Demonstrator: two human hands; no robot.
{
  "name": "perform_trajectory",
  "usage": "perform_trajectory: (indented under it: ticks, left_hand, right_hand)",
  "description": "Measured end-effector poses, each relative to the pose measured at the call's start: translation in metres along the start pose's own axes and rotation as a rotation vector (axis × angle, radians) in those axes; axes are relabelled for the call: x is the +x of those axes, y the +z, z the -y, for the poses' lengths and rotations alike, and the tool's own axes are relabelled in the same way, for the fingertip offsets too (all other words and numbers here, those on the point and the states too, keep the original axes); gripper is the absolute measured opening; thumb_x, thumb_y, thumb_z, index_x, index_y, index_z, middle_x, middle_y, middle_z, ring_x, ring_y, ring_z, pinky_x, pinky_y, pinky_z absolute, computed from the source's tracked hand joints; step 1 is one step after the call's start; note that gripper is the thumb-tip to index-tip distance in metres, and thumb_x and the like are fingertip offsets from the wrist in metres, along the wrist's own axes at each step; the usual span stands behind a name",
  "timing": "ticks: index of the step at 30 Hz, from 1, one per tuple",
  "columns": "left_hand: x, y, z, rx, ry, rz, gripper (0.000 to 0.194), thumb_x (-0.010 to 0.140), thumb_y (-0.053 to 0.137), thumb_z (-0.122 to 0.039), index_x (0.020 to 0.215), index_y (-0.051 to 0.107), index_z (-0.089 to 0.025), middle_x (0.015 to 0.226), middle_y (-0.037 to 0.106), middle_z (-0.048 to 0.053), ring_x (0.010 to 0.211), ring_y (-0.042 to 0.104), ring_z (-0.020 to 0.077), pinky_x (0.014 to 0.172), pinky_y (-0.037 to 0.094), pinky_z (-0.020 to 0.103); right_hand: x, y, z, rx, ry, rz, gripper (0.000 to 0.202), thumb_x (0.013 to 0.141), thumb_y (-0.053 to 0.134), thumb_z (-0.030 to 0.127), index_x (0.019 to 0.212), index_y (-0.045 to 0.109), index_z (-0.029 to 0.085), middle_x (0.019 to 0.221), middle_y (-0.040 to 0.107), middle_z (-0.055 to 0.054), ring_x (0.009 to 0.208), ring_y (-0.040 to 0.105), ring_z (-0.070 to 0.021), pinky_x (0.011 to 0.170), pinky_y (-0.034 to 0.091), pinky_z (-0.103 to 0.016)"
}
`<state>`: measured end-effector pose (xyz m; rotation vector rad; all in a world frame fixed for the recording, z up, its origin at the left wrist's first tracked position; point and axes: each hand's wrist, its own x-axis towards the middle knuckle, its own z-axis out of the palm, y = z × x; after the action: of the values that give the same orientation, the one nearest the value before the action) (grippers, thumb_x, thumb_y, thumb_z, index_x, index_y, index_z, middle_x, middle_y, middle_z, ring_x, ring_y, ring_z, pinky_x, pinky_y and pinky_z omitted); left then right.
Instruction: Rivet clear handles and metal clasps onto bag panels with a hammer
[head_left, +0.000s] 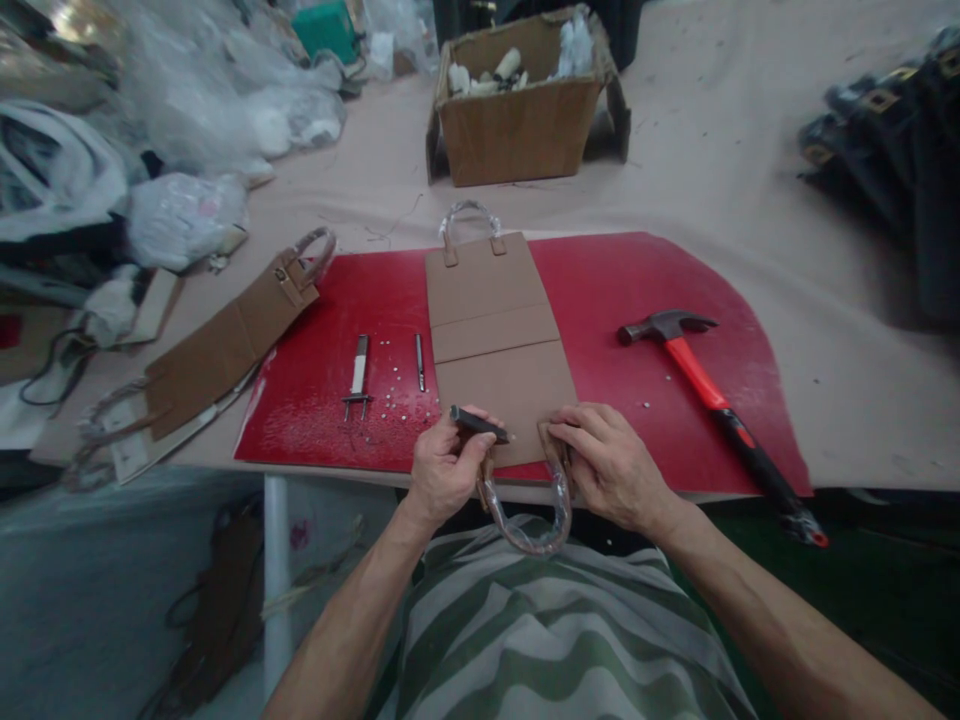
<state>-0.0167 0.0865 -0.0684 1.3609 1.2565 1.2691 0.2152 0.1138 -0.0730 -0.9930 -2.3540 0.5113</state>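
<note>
A tan leather bag panel (pixel 499 380) lies flat in front of me, with a plastic-wrapped handle (pixel 471 207) at its far end and another wrapped handle (pixel 529 545) at its near edge. My left hand (pixel 439 470) is closed around a dark bar-shaped tool (pixel 472 420), held slanted over the panel's near left corner; its exact kind is unclear. On the near right corner, the fingers of my right hand (pixel 611 460) pinch the tab end of the near handle. That handle hangs past the table edge toward my striped clothing.
Right of the panel, a claw hammer (pixel 694 370) rests on the red mat (pixel 622 290). Left of it lie a two-pronged punch (pixel 360 370), a thin metal rod (pixel 420 362) and small scattered bits. Another tan panel (pixel 217 355), a cardboard box (pixel 517 140) and dark straps (pixel 892 150) surround the mat.
</note>
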Motion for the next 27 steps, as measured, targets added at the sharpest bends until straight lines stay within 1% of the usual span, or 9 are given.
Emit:
perform_trajectory:
  ticks: [3,6,11,14,17,20,23,27]
  left_hand:
    - [0.0,0.001,0.002,0.024,0.019,0.005,0.016,0.089,0.058,-0.02,0.105,0.058,-0.016,0.098,0.071,0.007,0.09,0.071,0.0178,0.085,0.059,0.032]
    - [-0.001,0.001,0.005,0.126,0.068,0.01,0.017,0.09,0.057,-0.019,0.107,0.057,-0.017,0.098,0.071,0.007,0.091,0.071,0.0177,0.085,0.058,0.032]
    - [-0.002,0.003,0.004,0.391,0.237,-0.003,0.016,0.089,0.055,-0.015,0.105,0.057,-0.017,0.096,0.07,0.007,0.091,0.069,0.0165,0.085,0.055,0.029]
    - [-0.001,0.004,0.0,0.488,0.301,0.017,0.015,0.089,0.053,-0.014,0.103,0.058,-0.016,0.094,0.069,0.006,0.089,0.067,0.0153,0.083,0.055,0.026]
    - [-0.001,0.006,0.0,0.529,0.336,0.012,0.014,0.09,0.051,-0.015,0.103,0.057,-0.016,0.094,0.069,0.006,0.089,0.067,0.015,0.082,0.054,0.026]
    - [-0.004,0.007,0.006,0.553,0.376,-0.044,0.014,0.091,0.051,-0.016,0.104,0.057,-0.016,0.095,0.07,0.007,0.091,0.067,0.0159,0.083,0.055,0.027]
    - [-0.007,0.009,0.009,0.587,0.421,-0.071,0.015,0.092,0.051,-0.016,0.105,0.056,-0.016,0.096,0.07,0.008,0.092,0.067,0.0166,0.082,0.055,0.028]
    - [-0.008,0.013,0.008,0.643,0.478,-0.089,0.015,0.092,0.05,-0.015,0.106,0.056,-0.016,0.094,0.07,0.008,0.091,0.067,0.0165,0.08,0.055,0.027]
  right_hand:
    - [0.0,0.0,0.0,0.004,-0.009,-0.008,0.035,0.082,0.047,0.007,0.114,0.059,0.016,0.118,0.06,-0.013,0.105,0.053,-0.0266,0.091,0.045,-0.045]
    - [0.0,0.0,-0.001,0.0,-0.009,-0.007,0.036,0.081,0.048,0.005,0.114,0.059,0.015,0.117,0.06,-0.014,0.104,0.053,-0.0266,0.091,0.045,-0.045]
    - [0.0,-0.001,-0.001,-0.003,-0.009,0.001,0.036,0.082,0.047,0.005,0.114,0.058,0.015,0.116,0.059,-0.014,0.103,0.052,-0.0269,0.091,0.045,-0.046]
    - [0.0,-0.002,-0.001,-0.003,-0.017,0.0,0.035,0.083,0.047,0.006,0.115,0.057,0.015,0.116,0.059,-0.014,0.103,0.051,-0.027,0.09,0.045,-0.046]
    - [0.0,-0.002,-0.001,-0.001,-0.017,-0.003,0.035,0.082,0.047,0.005,0.114,0.057,0.015,0.117,0.059,-0.013,0.103,0.051,-0.027,0.09,0.045,-0.046]
    - [0.0,-0.002,-0.001,0.005,-0.019,-0.003,0.034,0.082,0.048,0.004,0.114,0.057,0.015,0.116,0.059,-0.013,0.103,0.051,-0.0266,0.091,0.045,-0.045]
    - [-0.001,-0.002,-0.001,0.009,-0.022,-0.001,0.032,0.084,0.047,0.005,0.113,0.057,0.014,0.115,0.059,-0.013,0.103,0.05,-0.0263,0.091,0.045,-0.045]
    - [0.0,-0.002,-0.001,0.009,-0.02,-0.002,0.031,0.085,0.047,0.007,0.114,0.058,0.014,0.115,0.059,-0.014,0.102,0.051,-0.0267,0.09,0.045,-0.045]
